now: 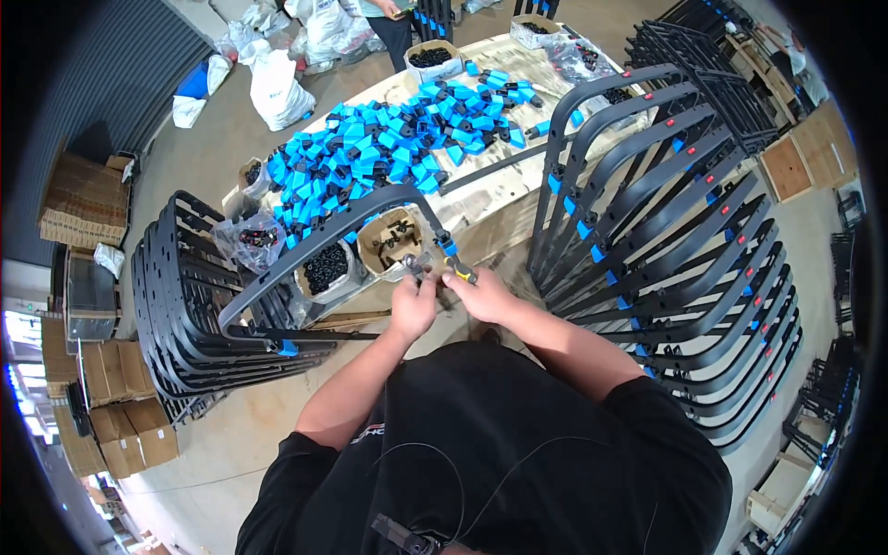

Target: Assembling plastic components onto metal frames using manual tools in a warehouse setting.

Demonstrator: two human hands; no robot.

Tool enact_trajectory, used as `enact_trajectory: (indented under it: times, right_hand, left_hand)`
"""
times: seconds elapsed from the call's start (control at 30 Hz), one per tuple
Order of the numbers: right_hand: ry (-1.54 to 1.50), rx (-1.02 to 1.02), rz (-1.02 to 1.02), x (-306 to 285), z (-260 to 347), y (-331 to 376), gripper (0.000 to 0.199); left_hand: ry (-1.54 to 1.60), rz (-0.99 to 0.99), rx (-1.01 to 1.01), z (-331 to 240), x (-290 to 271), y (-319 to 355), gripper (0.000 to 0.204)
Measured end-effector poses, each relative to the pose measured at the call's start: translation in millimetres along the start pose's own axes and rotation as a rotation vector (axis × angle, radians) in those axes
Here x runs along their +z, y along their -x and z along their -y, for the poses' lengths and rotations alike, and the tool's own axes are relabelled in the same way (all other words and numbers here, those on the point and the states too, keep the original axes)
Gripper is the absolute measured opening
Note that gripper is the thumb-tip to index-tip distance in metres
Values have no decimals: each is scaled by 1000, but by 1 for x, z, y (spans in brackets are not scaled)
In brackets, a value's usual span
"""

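Note:
A dark grey U-shaped frame (324, 236) lies across in front of me, with blue clips at its ends. My left hand (413, 303) is closed on a small dark part next to the frame's blue-tipped end (447, 246). My right hand (481, 294) grips a tool with a yellow handle (460, 270), its tip at the same spot. Both hands touch each other just below the frame end. What the tool tip does is too small to tell.
A long table (481, 199) carries a heap of blue clips (388, 143) and several boxes and cups of black parts (326, 268). Stacked dark frames stand at my left (180, 305) and right (684, 268). Cardboard boxes (120, 425) and white bags (273, 88) sit beyond. Another person stands at the far end.

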State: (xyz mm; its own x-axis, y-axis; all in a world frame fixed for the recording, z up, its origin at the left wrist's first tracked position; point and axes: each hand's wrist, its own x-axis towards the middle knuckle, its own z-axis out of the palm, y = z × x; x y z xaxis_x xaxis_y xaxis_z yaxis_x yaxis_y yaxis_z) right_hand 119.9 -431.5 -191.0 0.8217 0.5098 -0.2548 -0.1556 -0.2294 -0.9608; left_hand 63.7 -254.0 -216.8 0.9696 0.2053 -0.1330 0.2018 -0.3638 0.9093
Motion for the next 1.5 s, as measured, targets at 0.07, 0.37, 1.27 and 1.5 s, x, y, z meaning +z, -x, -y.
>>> enact_trajectory:
  times: [0.07,0.37,1.27,1.5]
  right_hand:
    - [209,62,7,-25,-1,-3,33]
    - [-184,-26,-381,-62,-40,-68,30]
    - [-592,194,-218,-63,-61,-112,21]
    - [-78,227,22,-94,-20,-109,36]
  left_hand:
    - [-181,-4,-174,-5,-2,-7,25]
    - [473,12,-618,-41,27,-49,46]
    - [872,162,-748,-69,4,-63,17]
    - [479,190,-516,-60,15,-45,17]
